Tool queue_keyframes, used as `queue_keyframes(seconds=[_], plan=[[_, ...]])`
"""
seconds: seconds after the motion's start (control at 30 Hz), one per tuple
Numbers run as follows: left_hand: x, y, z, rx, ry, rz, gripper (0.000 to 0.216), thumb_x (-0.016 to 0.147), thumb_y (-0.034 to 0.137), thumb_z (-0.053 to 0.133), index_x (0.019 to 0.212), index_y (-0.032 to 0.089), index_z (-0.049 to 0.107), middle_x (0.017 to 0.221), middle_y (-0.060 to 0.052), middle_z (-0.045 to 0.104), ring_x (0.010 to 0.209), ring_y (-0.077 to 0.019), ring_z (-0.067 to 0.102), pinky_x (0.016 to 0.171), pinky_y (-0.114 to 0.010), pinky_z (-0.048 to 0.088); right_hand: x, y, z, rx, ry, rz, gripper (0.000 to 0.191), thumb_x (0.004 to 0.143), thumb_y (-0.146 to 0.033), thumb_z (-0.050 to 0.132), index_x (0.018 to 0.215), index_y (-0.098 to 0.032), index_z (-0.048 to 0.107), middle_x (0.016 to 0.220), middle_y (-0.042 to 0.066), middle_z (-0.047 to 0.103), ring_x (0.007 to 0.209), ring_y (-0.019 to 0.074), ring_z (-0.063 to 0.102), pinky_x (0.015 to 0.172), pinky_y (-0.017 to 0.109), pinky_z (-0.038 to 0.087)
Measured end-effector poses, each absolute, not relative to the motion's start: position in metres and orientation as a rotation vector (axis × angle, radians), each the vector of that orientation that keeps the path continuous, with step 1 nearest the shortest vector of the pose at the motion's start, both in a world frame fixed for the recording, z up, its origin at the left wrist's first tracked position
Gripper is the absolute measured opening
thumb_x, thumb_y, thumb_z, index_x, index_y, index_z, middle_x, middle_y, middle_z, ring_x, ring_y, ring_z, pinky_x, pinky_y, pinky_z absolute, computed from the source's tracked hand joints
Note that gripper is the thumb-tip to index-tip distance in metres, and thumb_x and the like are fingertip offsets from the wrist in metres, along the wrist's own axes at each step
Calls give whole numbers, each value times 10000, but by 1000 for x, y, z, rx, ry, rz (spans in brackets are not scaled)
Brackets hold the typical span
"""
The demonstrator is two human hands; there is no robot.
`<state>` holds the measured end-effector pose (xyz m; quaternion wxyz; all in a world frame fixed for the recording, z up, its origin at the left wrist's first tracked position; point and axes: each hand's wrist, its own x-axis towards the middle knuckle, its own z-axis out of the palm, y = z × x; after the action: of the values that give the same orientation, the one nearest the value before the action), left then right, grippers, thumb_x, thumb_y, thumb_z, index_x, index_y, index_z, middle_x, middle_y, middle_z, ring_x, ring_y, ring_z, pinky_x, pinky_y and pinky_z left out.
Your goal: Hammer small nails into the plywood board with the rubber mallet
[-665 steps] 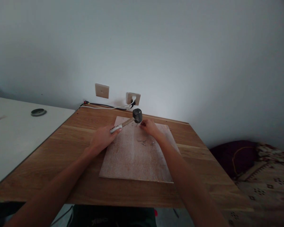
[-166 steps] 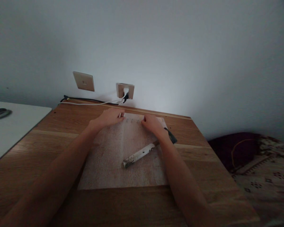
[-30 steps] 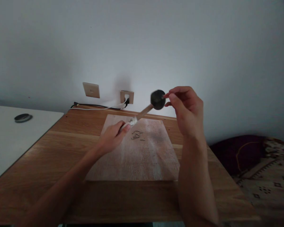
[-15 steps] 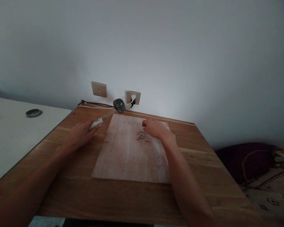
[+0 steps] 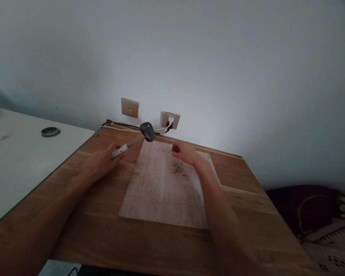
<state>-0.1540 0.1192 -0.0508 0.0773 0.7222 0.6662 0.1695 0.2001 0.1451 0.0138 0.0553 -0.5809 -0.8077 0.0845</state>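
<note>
My left hand [image 5: 105, 159] is closed round the white-wrapped handle of a mallet [image 5: 147, 132], whose dark head is raised above the far left corner of a pale wooden board [image 5: 158, 188]. Near the far edge of that board, my right hand [image 5: 185, 152] is closed in a pinch. A thin bit of a nail shows at its fingertips; the rest is hidden. Several loose nails [image 5: 178, 168] lie in a small pile just below the right hand. To its left, a row of tiny marks or nails [image 5: 163, 151] runs along the board, too small to tell apart.
Under the board is a brown wooden table [image 5: 97, 230]. Cables [image 5: 120, 128] run along its back edge to a wall socket [image 5: 174, 119], beside another wall plate [image 5: 130, 107]. A white table [image 5: 23, 153] on the left bears a round dark lid-like object [image 5: 50, 132]. Dark purple fabric [image 5: 313, 207] lies at right.
The view has shifted, so the scene sits slightly further right. My right hand has moved slightly left over the board, still pinching. My left hand keeps the mallet raised, its head now tilted differently.
</note>
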Motion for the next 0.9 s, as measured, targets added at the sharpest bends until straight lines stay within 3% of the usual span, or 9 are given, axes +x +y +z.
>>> queue_keyframes(seconds=[0.23, 0.43, 0.9], plan=[[-154, 112, -45, 2307, 2033, 533, 524, 1036, 635, 383, 1252, 248, 662, 1124, -122, 774, 983, -322, 748, 757, -351, 493, 154, 176, -6, -1672, -2406, 255, 214, 919, -86, 643, 1065, -130, 793, 1050, 115, 814, 954, 201, 746, 858, 260, 511], [-151, 110, -45, 2325, 2110, 430, 561, 1059, 635, 333, 1226, 218, 669, 1082, -137, 781, 934, -339, 755, 719, -361, 486, 150, 175, -26, -1648, -2423, 253, 268, 948, -84, 595, 1093, -126, 816, 1128, 147, 813, 1062, 246, 745, 957, 297, 504], [-140, 108, -53, 2390, 2074, 449, 537, 1045, 645, 410, 1187, 219, 705, 1020, -129, 783, 876, -320, 755, 694, -349, 482, 141, 166, -27, -1738, -2312, 274, 213, 984, -134, 616, 1110, -146, 787, 1144, 165, 800, 1104, 266, 736, 965, 313, 508]])
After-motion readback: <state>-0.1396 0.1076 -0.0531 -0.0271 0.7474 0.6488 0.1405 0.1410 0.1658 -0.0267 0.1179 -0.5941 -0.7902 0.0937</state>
